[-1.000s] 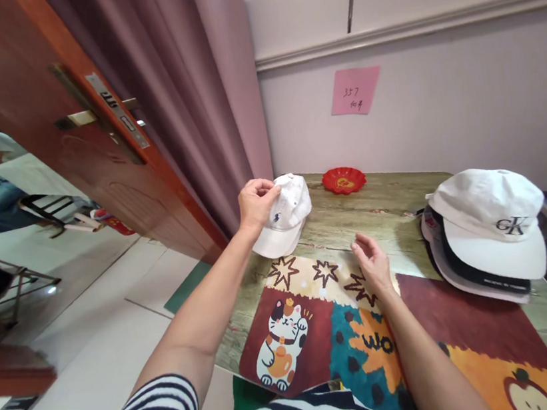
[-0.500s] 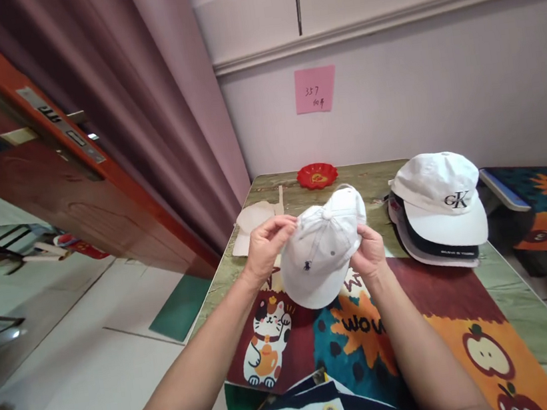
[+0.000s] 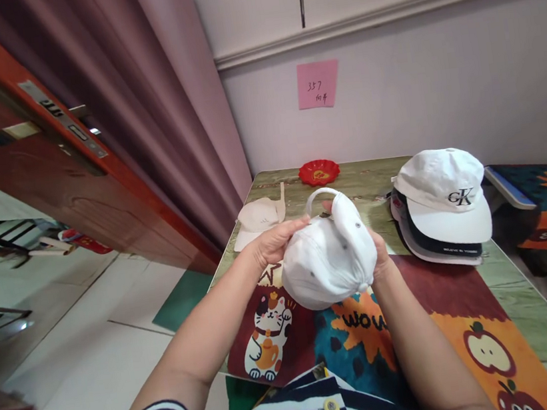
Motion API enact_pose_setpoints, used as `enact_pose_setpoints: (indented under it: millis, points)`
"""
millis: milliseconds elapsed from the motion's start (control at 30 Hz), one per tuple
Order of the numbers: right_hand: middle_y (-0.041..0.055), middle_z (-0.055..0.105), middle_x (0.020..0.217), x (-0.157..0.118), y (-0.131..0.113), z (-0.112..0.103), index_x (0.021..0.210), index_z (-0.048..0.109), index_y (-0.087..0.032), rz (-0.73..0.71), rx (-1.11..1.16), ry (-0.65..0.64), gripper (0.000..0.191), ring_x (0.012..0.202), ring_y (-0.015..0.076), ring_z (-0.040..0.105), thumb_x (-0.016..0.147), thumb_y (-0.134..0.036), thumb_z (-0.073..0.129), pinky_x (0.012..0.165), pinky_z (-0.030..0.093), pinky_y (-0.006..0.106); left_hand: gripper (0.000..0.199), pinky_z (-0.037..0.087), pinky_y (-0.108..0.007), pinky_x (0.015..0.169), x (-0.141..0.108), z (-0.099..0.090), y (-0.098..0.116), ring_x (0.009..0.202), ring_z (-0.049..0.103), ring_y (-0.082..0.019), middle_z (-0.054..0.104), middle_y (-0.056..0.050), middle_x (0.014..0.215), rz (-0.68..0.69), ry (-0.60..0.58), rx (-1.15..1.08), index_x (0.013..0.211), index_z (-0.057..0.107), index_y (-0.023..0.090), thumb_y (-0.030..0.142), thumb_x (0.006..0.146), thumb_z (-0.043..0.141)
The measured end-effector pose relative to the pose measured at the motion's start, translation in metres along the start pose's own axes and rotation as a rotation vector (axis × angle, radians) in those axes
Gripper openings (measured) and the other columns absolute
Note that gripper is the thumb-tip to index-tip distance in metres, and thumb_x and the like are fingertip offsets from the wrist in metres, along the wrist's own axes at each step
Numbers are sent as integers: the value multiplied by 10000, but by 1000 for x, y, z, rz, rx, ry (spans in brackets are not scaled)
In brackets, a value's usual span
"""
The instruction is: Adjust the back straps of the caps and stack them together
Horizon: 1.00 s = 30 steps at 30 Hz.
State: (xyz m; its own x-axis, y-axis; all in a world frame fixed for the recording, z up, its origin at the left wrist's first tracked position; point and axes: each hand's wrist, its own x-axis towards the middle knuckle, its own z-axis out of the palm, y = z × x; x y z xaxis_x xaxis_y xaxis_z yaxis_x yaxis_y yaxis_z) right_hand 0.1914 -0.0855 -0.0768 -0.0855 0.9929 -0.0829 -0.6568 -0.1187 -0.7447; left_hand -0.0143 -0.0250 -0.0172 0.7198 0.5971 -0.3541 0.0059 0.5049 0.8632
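Clock hours are around the cap [image 3: 328,258] I hold above the desk [image 3: 373,178]. At 12 I read "357" on the pink note [image 3: 318,85], the line below unclear to me. At 2 to 3 the CK cap [image 3: 445,186] shows "CK"; the dark cap [image 3: 424,233] under it carries "BELIEVE IN", the rest too small. At 5 the mat [image 3: 445,286] says "WOW". Half a second ago my cap's brim and dark emblem showed; now it is turned and I see button and strap. The strap arches toward 12, the button points to about 5; brim hidden, so I cannot tell its long axis. My left grip [image 3: 277,241] pinches the edge by the strap; my right grip [image 3: 381,255] clasps the 3 o'clock side, fingers partly hidden.
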Motion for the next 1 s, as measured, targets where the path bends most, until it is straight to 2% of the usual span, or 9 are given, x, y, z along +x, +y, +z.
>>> enact_pose_setpoints:
  millis: [67,167,267,367,467,567,667,833,1000]
  points:
    - [73,788,861,3,2,-3,926,749,-220,-52,-42,46,440,912,313,740,643,-545,836,868,614,431,408,605,-343,777,5,7,6,797,745,-231,783,-153,914,-1,31,21,931,753,104,397,687,899]
    - [26,766,766,8,-4,-9,926,735,-235,-292,-92,177,392,736,244,731,639,-468,866,753,615,376,426,591,-302,754,9,12,26,750,727,-179,773,-113,893,133,89,98,967,751,104,294,630,931]
    - [12,779,865,9,-16,-17,981,733,-259,-522,-109,255,346,757,205,719,667,-346,849,763,590,345,391,566,-286,777,6,10,52,770,707,-147,762,-62,894,335,110,267,961,757,135,289,639,919]
    - [0,772,900,5,-31,-28,944,746,-258,-619,-186,234,273,811,188,700,682,-249,821,806,555,324,355,550,-300,825,1,8,62,851,689,-159,750,-63,944,416,50,431,979,751,151,328,700,881]
    - [4,759,912,-3,-46,-40,999,761,-249,-511,-379,94,299,844,198,680,701,-231,789,802,525,308,351,530,-280,793,1,2,45,845,661,-153,716,-57,947,385,37,545,983,719,151,399,761,830]
    - [38,749,1041,-11,-58,-45,1165,740,-226,-233,-590,-172,455,948,242,666,722,-311,800,818,514,318,361,477,-226,686,5,-3,18,755,608,-120,654,-16,866,340,112,594,909,677,147,465,784,792]
    - [65,739,1037,-17,-62,-41,1146,749,-181,-2,-723,-326,448,927,251,659,783,-442,788,785,514,323,395,435,-211,646,10,-5,-4,710,571,-108,615,6,830,307,193,554,913,650,147,500,783,772]
    - [36,700,819,-22,-59,-24,994,759,-165,29,-753,-278,392,706,173,603,826,-519,756,628,465,274,337,428,-227,654,7,5,-19,711,566,-125,613,12,812,375,303,547,888,656,161,463,770,749]
    - [34,688,804,-26,-62,-12,915,709,-189,-135,-710,-116,327,661,147,565,786,-475,803,549,411,244,91,415,-261,686,-1,28,-23,778,581,-181,643,-5,750,446,751,970,736,704,199,289,730,714]
